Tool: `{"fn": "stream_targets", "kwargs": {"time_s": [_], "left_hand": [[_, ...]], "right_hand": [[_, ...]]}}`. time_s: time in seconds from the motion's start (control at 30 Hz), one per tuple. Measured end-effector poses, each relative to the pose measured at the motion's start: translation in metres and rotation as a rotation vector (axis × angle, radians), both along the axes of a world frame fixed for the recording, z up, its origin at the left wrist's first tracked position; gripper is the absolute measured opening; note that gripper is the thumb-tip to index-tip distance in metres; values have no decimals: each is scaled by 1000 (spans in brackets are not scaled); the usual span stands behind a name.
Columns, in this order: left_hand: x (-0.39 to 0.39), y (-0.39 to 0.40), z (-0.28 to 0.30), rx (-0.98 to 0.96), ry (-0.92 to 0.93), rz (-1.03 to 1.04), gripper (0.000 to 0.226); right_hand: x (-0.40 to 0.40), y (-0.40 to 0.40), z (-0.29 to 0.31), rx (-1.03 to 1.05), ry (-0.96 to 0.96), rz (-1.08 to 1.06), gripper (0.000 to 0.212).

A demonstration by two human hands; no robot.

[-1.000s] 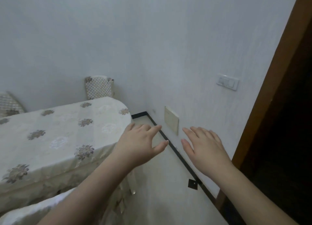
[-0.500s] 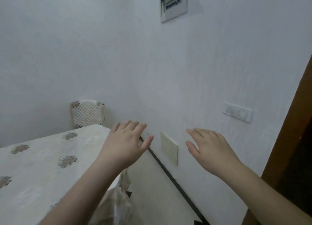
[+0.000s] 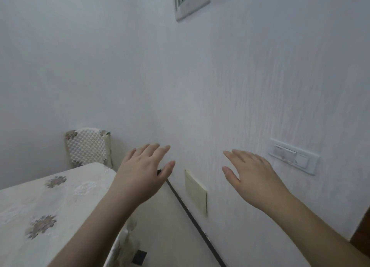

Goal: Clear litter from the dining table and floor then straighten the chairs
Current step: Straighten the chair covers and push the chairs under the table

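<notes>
White walls meet at a corner beyond both hands. Left hand [image 3: 143, 173] and right hand [image 3: 251, 176] hover with fingers spread, holding nothing. Below the left wrist, the table [image 3: 50, 202] shows no litter; one chair [image 3: 87, 146] stands beyond it, so straightening probably remains.

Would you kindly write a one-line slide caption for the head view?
Both empty hands, left hand and right hand, held open between the cloth-covered dining table and the wall.
</notes>
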State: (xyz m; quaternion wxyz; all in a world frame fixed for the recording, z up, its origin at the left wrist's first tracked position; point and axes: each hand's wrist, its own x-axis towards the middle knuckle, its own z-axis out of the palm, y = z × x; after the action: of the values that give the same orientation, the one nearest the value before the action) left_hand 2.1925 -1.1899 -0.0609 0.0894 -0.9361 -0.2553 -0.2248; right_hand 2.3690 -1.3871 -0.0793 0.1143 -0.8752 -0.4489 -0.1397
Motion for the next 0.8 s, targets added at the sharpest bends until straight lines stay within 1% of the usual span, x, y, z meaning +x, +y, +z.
{"fn": "stream_targets", "kwargs": {"time_s": [0.1,0.23,0.37,0.43,0.5,0.67,0.8], "left_hand": [[40,12,6,-4,-7,15,69],[66,30,7,1,15,49,70],[84,66,6,-44,86,130,70],[91,85,7,-40,78,154,74],[95,104,7,-35,73,167,78],[105,169,6,-22,55,230,78],[115,231,6,-56,34,244,84]], "right_hand": [[42,24,9,28,5,39,54],[70,58,10,42,-1,99,54],[97,98,3,38,-67,101,69],[109,122,2,48,-68,108,70],[117,150,1,53,-65,136,72],[132,233,3,51,-79,223,79],[146,304,10,57,-101,271,75]]}}
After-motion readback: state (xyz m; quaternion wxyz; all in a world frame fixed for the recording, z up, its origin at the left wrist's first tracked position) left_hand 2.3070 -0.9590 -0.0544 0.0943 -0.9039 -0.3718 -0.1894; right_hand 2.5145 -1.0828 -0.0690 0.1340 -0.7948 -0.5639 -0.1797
